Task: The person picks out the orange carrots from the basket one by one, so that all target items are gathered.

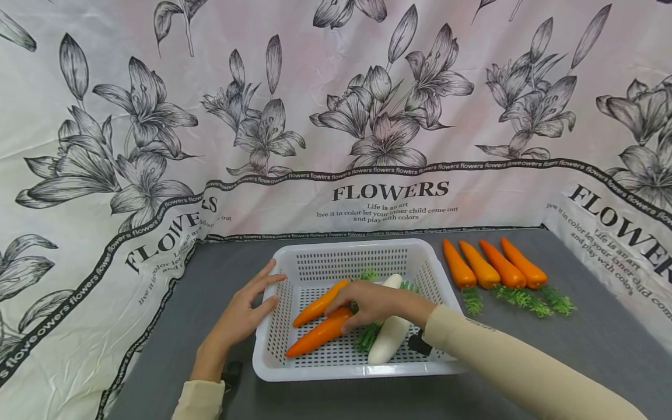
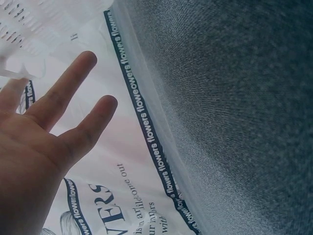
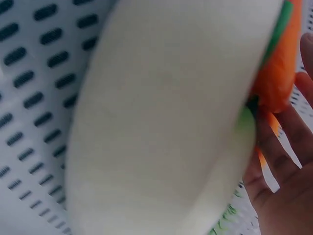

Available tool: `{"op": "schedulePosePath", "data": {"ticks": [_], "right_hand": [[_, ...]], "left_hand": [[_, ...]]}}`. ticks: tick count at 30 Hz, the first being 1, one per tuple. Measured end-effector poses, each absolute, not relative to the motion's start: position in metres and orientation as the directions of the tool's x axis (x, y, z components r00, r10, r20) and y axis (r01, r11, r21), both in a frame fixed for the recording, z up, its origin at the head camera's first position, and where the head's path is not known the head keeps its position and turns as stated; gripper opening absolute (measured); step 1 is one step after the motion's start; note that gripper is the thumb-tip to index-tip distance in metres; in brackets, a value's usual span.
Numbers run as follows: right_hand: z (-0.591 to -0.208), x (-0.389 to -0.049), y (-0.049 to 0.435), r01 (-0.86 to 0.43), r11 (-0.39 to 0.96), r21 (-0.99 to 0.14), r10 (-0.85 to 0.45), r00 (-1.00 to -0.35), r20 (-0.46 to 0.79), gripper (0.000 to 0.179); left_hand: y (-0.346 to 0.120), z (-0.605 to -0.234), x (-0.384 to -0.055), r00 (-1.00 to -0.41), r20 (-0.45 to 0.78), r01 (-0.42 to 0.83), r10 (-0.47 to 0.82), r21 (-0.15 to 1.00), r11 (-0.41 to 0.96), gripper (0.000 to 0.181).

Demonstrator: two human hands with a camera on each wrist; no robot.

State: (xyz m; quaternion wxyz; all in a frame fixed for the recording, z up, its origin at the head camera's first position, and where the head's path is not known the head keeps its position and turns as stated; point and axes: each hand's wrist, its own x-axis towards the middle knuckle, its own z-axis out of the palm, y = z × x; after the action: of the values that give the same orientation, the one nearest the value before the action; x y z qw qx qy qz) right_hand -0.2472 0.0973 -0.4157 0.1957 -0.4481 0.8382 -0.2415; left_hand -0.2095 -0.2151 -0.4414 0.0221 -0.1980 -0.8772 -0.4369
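Observation:
A white perforated basket (image 1: 362,371) holds two orange carrots and two white radishes. My right hand (image 1: 370,300) reaches into it and grips the thick end of the nearer carrot (image 1: 317,337) between thumb and fingers. The other carrot (image 1: 320,303) lies just beyond, beside my fingers. Under the right wrist is a white radish (image 1: 389,341), large in the right wrist view. A second radish (image 1: 392,281) is partly hidden by my hand. At the basket's left rim, my left hand (image 1: 244,309) rests with fingers spread and extended, as the left wrist view also shows.
Several carrots (image 1: 506,268) with leafy green tops lie in a row on the grey table (image 1: 556,350), right of the basket. A flower-printed cloth (image 1: 294,204) rises behind the table and along its sides.

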Motion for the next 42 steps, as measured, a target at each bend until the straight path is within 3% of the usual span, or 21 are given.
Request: {"op": "schedulePosePath", "data": {"ticks": [14, 24, 37, 42], "right_hand": [[-0.423, -0.244, 0.100, -0.640, 0.566, -0.520, -0.805, -0.564, -0.181, 0.046], [-0.423, -0.245, 0.105, -0.628, 0.560, -0.540, -0.803, -0.573, -0.166, 0.044], [-0.409, -0.247, 0.109, -0.670, 0.564, -0.483, -0.799, -0.590, -0.115, 0.044], [-0.404, -0.247, 0.111, -0.671, 0.520, -0.529, -0.822, -0.561, -0.097, 0.046]], "left_hand": [[-0.213, -0.438, -0.209, -0.922, 0.206, 0.362, 0.329, 0.759, 0.541, 0.044], [-0.212, -0.439, -0.209, -0.923, 0.203, 0.358, 0.326, 0.763, 0.538, 0.044], [-0.213, -0.440, -0.210, -0.918, 0.217, 0.374, 0.333, 0.752, 0.542, 0.044], [-0.215, -0.443, -0.210, -0.917, 0.219, 0.376, 0.332, 0.750, 0.545, 0.044]]}}
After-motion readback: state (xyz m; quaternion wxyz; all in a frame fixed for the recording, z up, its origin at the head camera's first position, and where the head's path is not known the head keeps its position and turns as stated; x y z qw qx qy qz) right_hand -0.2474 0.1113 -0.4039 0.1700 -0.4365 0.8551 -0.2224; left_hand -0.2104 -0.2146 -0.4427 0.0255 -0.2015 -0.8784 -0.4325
